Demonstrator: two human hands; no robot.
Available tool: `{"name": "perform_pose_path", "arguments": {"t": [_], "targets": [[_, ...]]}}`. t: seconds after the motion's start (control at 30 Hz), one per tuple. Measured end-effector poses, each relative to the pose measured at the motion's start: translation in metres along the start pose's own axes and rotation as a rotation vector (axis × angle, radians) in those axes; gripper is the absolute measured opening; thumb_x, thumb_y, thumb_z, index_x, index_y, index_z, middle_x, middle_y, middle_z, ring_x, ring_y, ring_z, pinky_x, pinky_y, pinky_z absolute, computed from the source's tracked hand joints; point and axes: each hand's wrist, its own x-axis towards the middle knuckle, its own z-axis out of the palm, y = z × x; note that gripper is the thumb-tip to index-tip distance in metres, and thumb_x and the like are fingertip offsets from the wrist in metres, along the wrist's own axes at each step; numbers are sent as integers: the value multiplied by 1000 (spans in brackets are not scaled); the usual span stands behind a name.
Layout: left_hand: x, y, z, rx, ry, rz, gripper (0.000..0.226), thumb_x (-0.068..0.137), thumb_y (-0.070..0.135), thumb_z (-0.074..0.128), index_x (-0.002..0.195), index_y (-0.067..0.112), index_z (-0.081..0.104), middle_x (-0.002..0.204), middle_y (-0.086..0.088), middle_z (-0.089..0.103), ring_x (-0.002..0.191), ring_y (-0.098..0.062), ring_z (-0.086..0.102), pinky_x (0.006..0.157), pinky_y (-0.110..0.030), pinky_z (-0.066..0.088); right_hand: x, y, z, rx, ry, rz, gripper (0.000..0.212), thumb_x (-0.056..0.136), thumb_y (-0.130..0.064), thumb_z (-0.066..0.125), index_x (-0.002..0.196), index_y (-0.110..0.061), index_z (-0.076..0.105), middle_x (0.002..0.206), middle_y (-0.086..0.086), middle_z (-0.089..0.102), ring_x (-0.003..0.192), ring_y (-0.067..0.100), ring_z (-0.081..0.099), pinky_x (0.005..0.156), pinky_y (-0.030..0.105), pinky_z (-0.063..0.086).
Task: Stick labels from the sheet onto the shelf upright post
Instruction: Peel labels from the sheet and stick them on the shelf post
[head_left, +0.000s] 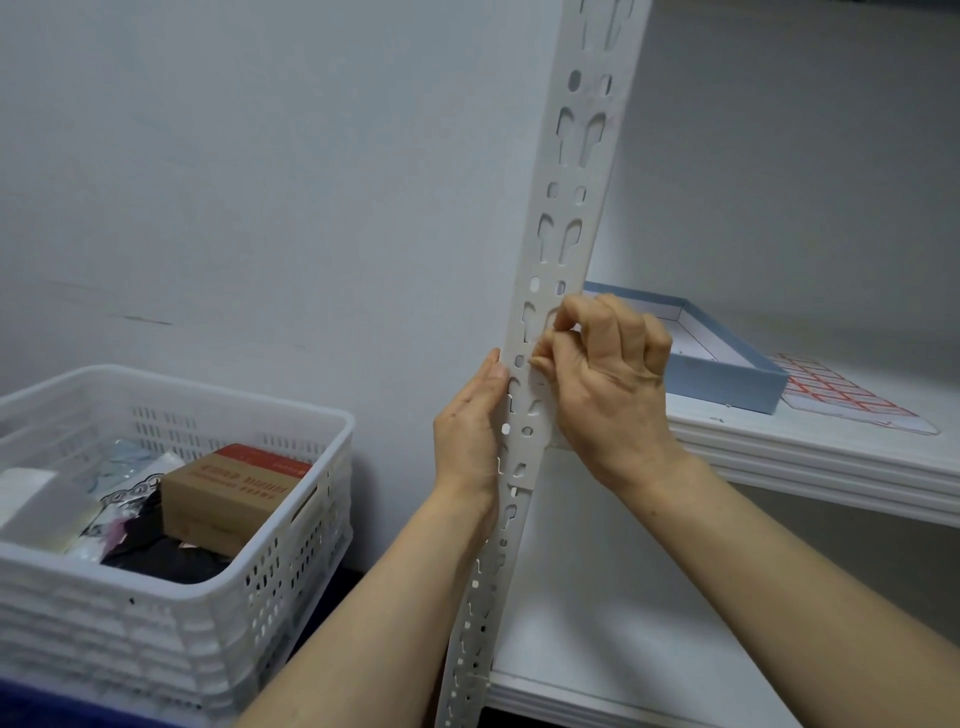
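Note:
The white slotted upright post (566, 208) of the shelf runs from the top centre down to the bottom. My left hand (470, 431) lies flat against its left edge at mid height. My right hand (608, 374) is curled against the post's front face, thumb and fingertips pinched together on the metal; any label under them is too small and pale to make out. The label sheet (841, 395), white with a red grid, lies on the shelf board at the right, beyond a blue tray.
A shallow blue tray (727, 374) sits on the white shelf board (810, 457) just behind my right hand. A lower shelf board (597, 675) shows below. At the left stands a white perforated basket (171, 519) holding a cardboard box (228, 493) and packets. A plain wall is behind.

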Motion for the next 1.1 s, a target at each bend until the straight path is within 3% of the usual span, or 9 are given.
{"name": "perform_pose_path", "arguments": {"t": [0.27,0.47,0.53,0.6,0.67,0.73,0.8,0.97,1.1], "targets": [[-2,1,2,-25,21,-26,78,64,48,73,131,12,56,134,-12,57,124,-27,54,110,-50,36,2,-1,-3,23,-14,77,9,78,-18,65,72,-13,60,104,-5,37,101,17,38,88,30,22],[-6,5,2,3,38,-37,76,65,51,75,130,16,58,133,-7,59,123,-24,55,110,-47,36,16,2,-17,285,-119,374,23,86,-30,51,84,-11,63,108,-5,39,101,16,37,84,23,18],[-13,10,10,56,84,-19,63,74,43,71,129,18,59,129,-1,61,120,-19,57,108,-44,39,14,7,-24,410,-174,488,24,90,-29,49,87,-10,63,106,-3,41,103,17,39,87,22,22],[-25,12,22,234,265,139,44,86,23,63,130,21,58,120,15,58,116,-8,54,105,-27,40,14,14,-34,587,-239,632,16,94,-23,51,85,-14,62,102,-10,38,105,17,42,91,21,31],[-42,20,40,486,369,440,44,90,9,57,131,25,52,110,20,46,108,-4,47,93,-9,35,19,22,-46,765,-305,806,19,95,-19,51,80,-24,61,100,-13,41,101,8,46,86,6,33],[-49,26,56,578,254,671,44,87,8,56,127,25,53,106,8,51,98,-5,52,82,-11,43,22,31,-53,875,-329,946,23,95,-18,51,78,-30,62,105,-5,51,97,3,50,81,2,34],[-46,29,73,596,135,744,38,84,9,57,120,21,60,100,2,58,87,-2,58,74,-13,47,22,41,-58,937,-330,1045,25,96,-18,50,78,-30,64,106,0,60,96,7,54,81,13,38],[-32,37,116,591,-60,593,38,81,9,72,117,18,64,101,0,63,82,2,62,80,-14,51,28,69,-73,1125,-347,1257,27,95,-14,51,75,-22,66,71,-18,64,69,-6,53,61,17,36],[-14,37,141,652,-124,553,34,78,7,74,111,12,68,92,2,65,79,-5,64,84,-18,53,34,90,-72,1203,-338,1362,27,94,-11,51,72,-16,66,77,-5,62,74,8,44,61,23,33]]}}
